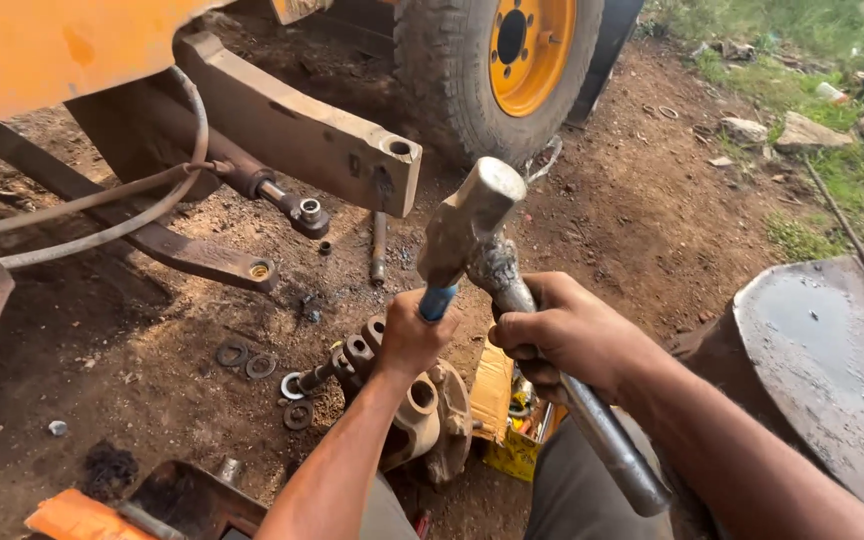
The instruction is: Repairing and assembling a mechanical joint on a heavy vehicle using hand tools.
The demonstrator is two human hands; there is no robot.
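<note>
My left hand (412,335) is wrapped tight around the blue grip of a sledgehammer (470,215). Its steel head is raised up and to the right of my fist, and the handle runs near-left to far-right. My right hand (564,335) is clenched around a thick steel bar (592,420), fingers curled fully over it. The bar's long axis runs from near right, by my knee, up and left to its battered top end, which sits just beneath the hammer head, touching or very nearly so; I cannot tell which. The two hands are close, the left slightly lower. Below them on the dirt lies a rusty hub casting (422,410) with loose washers (247,360) to its left. A pinned loader arm (302,135) hangs beyond.
</note>
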